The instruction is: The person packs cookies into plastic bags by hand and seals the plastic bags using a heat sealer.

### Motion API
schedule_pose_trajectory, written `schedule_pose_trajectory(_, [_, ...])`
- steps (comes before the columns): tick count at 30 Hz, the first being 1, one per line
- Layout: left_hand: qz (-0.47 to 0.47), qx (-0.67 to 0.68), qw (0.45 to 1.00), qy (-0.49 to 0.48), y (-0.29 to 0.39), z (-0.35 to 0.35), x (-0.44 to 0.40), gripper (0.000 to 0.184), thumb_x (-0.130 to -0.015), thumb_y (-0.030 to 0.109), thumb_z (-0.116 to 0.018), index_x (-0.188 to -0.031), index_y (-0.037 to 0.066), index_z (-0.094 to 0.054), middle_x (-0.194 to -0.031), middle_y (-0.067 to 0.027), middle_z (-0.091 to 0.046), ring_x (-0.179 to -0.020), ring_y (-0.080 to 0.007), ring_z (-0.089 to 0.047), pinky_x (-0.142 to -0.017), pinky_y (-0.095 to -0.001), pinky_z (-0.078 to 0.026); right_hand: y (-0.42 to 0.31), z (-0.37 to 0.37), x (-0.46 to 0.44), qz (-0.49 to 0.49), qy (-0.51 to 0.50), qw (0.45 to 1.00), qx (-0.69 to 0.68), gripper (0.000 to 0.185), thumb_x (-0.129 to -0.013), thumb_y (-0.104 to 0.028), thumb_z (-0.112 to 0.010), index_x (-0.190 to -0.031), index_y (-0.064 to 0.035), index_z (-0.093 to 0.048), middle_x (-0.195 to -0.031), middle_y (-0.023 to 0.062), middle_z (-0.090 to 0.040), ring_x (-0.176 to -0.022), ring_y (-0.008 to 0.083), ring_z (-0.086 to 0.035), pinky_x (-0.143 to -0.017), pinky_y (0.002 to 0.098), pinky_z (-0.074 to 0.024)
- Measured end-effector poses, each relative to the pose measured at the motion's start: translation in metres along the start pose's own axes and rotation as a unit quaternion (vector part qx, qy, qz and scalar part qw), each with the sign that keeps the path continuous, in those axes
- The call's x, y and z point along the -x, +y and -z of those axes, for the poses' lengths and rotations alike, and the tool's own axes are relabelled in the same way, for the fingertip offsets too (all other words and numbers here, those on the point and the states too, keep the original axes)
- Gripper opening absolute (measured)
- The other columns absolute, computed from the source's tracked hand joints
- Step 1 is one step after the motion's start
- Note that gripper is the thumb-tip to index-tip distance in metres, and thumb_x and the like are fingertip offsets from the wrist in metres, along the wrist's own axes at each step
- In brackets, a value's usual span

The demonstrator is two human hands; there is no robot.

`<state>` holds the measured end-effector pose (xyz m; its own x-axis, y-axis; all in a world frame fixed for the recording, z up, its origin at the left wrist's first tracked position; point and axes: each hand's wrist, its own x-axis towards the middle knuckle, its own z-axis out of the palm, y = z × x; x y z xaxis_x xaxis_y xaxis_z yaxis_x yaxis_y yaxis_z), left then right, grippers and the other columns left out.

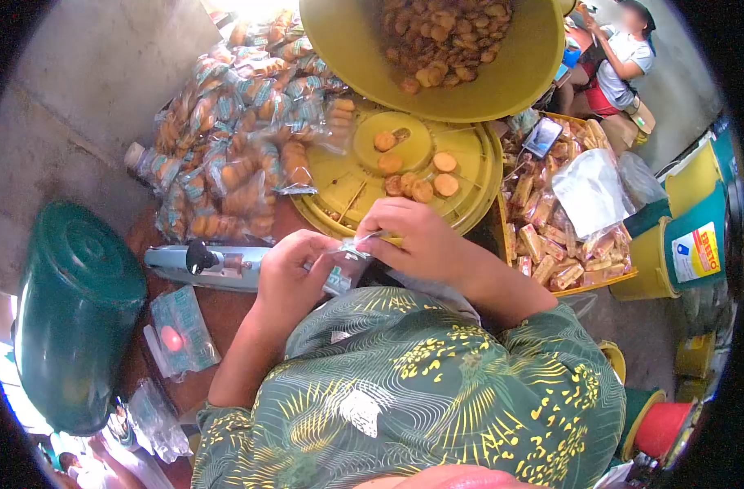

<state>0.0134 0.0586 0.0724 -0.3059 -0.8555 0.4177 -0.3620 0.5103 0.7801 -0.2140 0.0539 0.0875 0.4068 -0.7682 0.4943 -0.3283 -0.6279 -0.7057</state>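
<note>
My left hand [290, 273] and my right hand [411, 236] are close together in front of my chest, both pinching the top edge of a small clear plastic bag [343, 277] with pale printing. Whether anything is inside the bag I cannot tell. Just beyond my hands lies a round yellow lid [479, 173] bearing several loose round biscuits [445, 186]. Beside my left hand sits a long light-blue device [246, 262] with a black knob, resembling a bag sealer. Behind the lid, a tilted yellow tub [339, 53] holds many more biscuits [445, 37].
Filled biscuit packets [233, 155] are heaped at the back left. On the right, a yellow-edged tray [567, 284] holds wrapped snacks, a phone [542, 137] and white paper. A green bin [79, 318] stands left, near flat printed bags [189, 326]. Another person [620, 69] sits back right.
</note>
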Motion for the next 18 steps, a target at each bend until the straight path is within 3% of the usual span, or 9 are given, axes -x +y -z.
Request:
schedule_pose_trajectory(2, [0.023, -0.045, 0.998, -0.045, 0.012, 0.006, -0.001, 0.009, -0.087, 0.006, -0.073, -0.086, 0.000, -0.066, -0.069, -0.0065, -0.062, -0.059, -0.0148, -0.055, -0.056, -0.0285, -0.045, 0.004, -0.005, -0.001, 0.020, -0.035, 0.997, 0.065, 0.026, -0.090, -0.029, -0.065, -0.091, -0.0028, -0.064, -0.088, 0.0170, -0.064, -0.089, 0.0364, -0.063, -0.078, 0.0447, -0.0501])
schedule_pose_trajectory(5, [0.066, -0.055, 0.993, -0.077, 0.014, 0.010, -0.003, 0.016, -0.089, 0.011, -0.073, -0.082, -0.001, -0.064, -0.066, -0.0092, -0.060, -0.060, -0.0138, -0.054, -0.056, -0.0302, -0.045, 0.010, -0.015, 0.000, 0.053, -0.014, 0.997, 0.048, 0.031, -0.089, -0.034, -0.065, -0.089, -0.0034, -0.062, -0.092, 0.0190, -0.063, -0.090, 0.0381, -0.061, -0.076, 0.0472, -0.0490])
schedule_pose_trajectory(7, [0.098, -0.040, 0.993, -0.054, 0.005, 0.008, -0.004, 0.017, -0.089, 0.011, -0.073, -0.083, -0.001, -0.064, -0.068, -0.0085, -0.061, -0.062, -0.0117, -0.055, -0.057, -0.0292, -0.046, 0.014, -0.005, -0.007, -0.007, -0.062, 0.994, 0.085, 0.027, -0.088, -0.027, -0.068, -0.098, -0.0023, -0.063, -0.104, 0.0184, -0.063, -0.099, 0.0367, -0.060, -0.084, 0.0447, -0.0478])
schedule_pose_trajectory(8, [0.110, 0.045, 0.993, -0.015, -0.005, 0.001, -0.004, 0.014, -0.091, 0.010, -0.071, -0.089, -0.002, -0.064, -0.074, -0.0059, -0.064, -0.068, -0.0091, -0.056, -0.061, -0.0273, -0.048, 0.018, 0.003, -0.010, -0.038, -0.085, 0.990, 0.105, 0.028, -0.088, -0.024, -0.070, -0.102, -0.0017, -0.064, -0.110, 0.0181, -0.062, -0.104, 0.0360, -0.059, -0.088, 0.0434, -0.0472])
schedule_pose_trajectory(11, [0.137, 0.069, 0.988, -0.019, -0.006, 0.001, -0.009, 0.011, -0.093, 0.007, -0.069, -0.095, -0.003, -0.065, -0.079, -0.0034, -0.066, -0.074, -0.0076, -0.059, -0.065, -0.0253, -0.050, 0.061, 0.010, 0.000, -0.028, 0.039, 0.967, 0.249, 0.039, -0.088, -0.034, -0.066, -0.118, -0.0090, -0.063, -0.115, 0.0180, -0.062, -0.111, 0.0375, -0.058, -0.095, 0.0463, -0.0470])
schedule_pose_trajectory(12, [0.119, 0.071, 0.990, -0.025, -0.019, -0.002, -0.006, 0.010, -0.095, 0.007, -0.066, -0.096, -0.003, -0.065, -0.080, -0.0024, -0.066, -0.074, -0.0068, -0.060, -0.064, -0.0245, -0.050, 0.081, 0.007, 0.011, -0.051, 0.031, 0.951, 0.302, 0.041, -0.088, -0.034, -0.066, -0.122, -0.0111, -0.062, -0.120, 0.0173, -0.061, -0.114, 0.0374, -0.056, -0.098, 0.0468, -0.0451])
schedule_pose_trajectory(14, [0.172, 0.076, 0.980, -0.072, -0.019, -0.003, -0.007, 0.009, -0.095, 0.006, -0.066, -0.097, -0.003, -0.066, -0.078, -0.0047, -0.066, -0.071, -0.0061, -0.060, -0.062, -0.0246, -0.050, 0.114, 0.004, 0.030, -0.095, 0.013, 0.909, 0.406, 0.047, -0.088, -0.032, -0.067, -0.131, -0.0152, -0.059, -0.129, 0.0158, -0.058, -0.121, 0.0372, -0.053, -0.105, 0.0479, -0.0412])
schedule_pose_trajectory(18, [0.173, 0.031, 0.981, -0.076, -0.036, -0.013, -0.012, 0.006, -0.094, 0.005, -0.065, -0.094, -0.001, -0.064, -0.086, -0.0027, -0.067, -0.077, -0.0086, -0.061, -0.070, -0.0257, -0.050, 0.102, 0.017, 0.031, -0.115, -0.037, 0.953, 0.277, 0.044, -0.088, -0.029, -0.068, -0.129, -0.0160, -0.061, -0.132, 0.0142, -0.057, -0.122, 0.0361, -0.052, -0.105, 0.0491, -0.0398])
